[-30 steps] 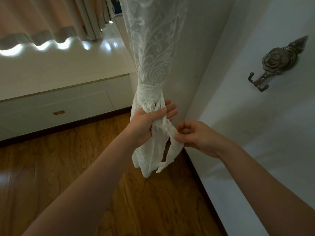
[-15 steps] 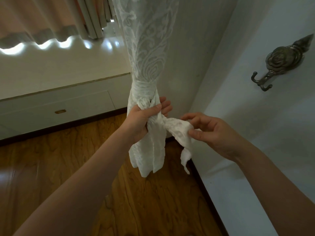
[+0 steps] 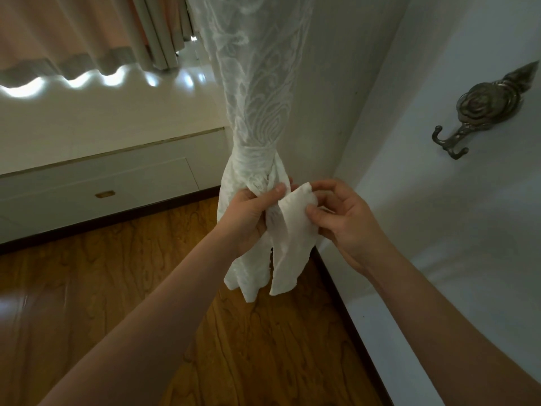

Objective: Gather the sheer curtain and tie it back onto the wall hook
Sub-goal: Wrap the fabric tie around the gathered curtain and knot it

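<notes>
I see the sheer curtain hanging in the room corner, bunched into one column and cinched by a wrapped band of its own lace just above my hands. My left hand is clenched around the gathered bundle right under that band, thumb pressed across the front. My right hand is pinching a loose fabric tail between thumb and fingertips, holding its upper edge up beside the left thumb while the rest droops; its lower end hangs free next to the curtain's bottom hem, well clear of the wooden floor. The wall hook, a dark metal rose shape with two prongs, sits up on the right-hand wall, well apart from the bundle, and nothing is looped on it. Between my right hand and the hook the wall face is bare, so there is open room along it. A dark skirting line runs along the foot of that wall, close under my right wrist. To the left, a white drawer front with a small recessed pull borders the floor, and a peach drape hangs above it. I can read no labels, brands or writing anywhere.
</notes>
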